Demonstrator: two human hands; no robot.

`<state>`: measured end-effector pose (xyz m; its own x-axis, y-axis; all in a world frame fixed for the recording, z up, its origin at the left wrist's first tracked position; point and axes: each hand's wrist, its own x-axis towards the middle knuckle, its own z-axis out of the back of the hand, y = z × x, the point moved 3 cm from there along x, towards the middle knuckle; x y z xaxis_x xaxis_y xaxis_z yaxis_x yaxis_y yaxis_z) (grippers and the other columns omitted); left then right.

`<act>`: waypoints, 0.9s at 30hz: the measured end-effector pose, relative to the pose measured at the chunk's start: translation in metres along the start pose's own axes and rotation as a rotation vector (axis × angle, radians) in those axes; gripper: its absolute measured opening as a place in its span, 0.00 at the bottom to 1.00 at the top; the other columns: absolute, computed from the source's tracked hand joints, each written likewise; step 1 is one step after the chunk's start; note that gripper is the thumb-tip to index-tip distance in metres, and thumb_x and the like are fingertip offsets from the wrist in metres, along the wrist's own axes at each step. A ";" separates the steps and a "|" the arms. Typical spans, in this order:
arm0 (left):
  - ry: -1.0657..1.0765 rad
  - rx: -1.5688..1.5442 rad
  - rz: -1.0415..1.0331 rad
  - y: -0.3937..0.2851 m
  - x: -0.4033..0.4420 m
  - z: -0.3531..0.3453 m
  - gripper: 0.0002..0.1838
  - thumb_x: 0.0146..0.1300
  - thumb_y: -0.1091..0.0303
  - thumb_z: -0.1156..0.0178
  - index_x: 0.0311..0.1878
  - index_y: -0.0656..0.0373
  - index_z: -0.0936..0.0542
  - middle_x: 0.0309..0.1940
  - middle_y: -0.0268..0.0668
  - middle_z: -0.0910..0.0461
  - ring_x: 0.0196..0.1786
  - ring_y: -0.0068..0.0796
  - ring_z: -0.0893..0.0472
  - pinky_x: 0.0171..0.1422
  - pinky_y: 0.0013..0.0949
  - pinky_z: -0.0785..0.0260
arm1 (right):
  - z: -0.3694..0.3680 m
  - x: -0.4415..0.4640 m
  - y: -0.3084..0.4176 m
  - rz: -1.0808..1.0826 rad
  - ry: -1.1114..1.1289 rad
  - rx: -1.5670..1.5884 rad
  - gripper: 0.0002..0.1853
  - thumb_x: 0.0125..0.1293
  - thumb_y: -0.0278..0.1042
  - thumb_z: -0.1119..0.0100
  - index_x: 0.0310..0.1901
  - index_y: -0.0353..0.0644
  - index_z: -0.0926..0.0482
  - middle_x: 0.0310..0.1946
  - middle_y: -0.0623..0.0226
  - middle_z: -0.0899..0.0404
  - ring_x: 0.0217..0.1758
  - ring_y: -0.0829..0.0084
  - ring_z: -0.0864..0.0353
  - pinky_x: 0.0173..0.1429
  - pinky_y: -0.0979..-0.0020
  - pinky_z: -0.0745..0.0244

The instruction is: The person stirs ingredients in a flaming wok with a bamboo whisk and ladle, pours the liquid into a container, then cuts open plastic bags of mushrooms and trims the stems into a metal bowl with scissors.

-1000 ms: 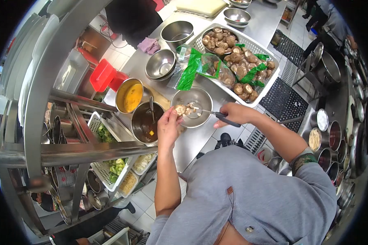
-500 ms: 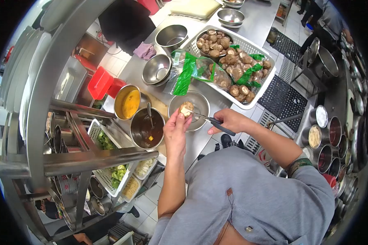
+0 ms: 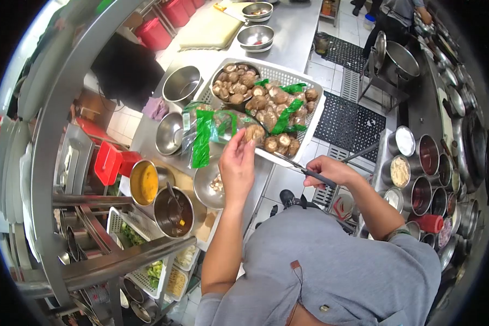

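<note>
Brown mushroom sits pinched between the thumb and fingers of your left hand, raised before the near edge of the white basket. Your right hand is closed around the dark handles of the scissors; their blades point left and away from you, apart from the mushroom. Just left of your left wrist, a steel bowl on the counter holds small pale pieces. Beyond your hands, the basket carries more mushrooms, some loose, some in clear plastic with green bands, and some heaped in a bowl at its far left. Further left of you stand a pot of yellow liquid and, nearer, a pot of dark liquid.
</note>
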<state>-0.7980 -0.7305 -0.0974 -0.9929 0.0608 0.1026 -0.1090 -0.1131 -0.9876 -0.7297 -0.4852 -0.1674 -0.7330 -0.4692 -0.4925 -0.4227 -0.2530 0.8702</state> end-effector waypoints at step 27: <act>-0.130 0.798 -0.080 0.018 0.094 0.071 0.10 0.66 0.68 0.38 0.45 0.64 0.14 0.40 0.48 0.14 0.41 0.41 0.14 0.47 0.38 0.24 | 0.029 0.011 -0.028 0.125 0.024 0.148 0.20 0.60 0.48 0.23 0.30 0.39 0.20 0.20 0.76 0.24 0.23 0.84 0.26 0.27 0.77 0.33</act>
<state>-0.8967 -0.7972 -0.0973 -0.9730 -0.0116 0.2305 -0.1326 -0.7893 -0.5995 -0.7414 -0.4584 -0.1980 -0.7728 -0.5094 -0.3786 -0.4042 -0.0650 0.9124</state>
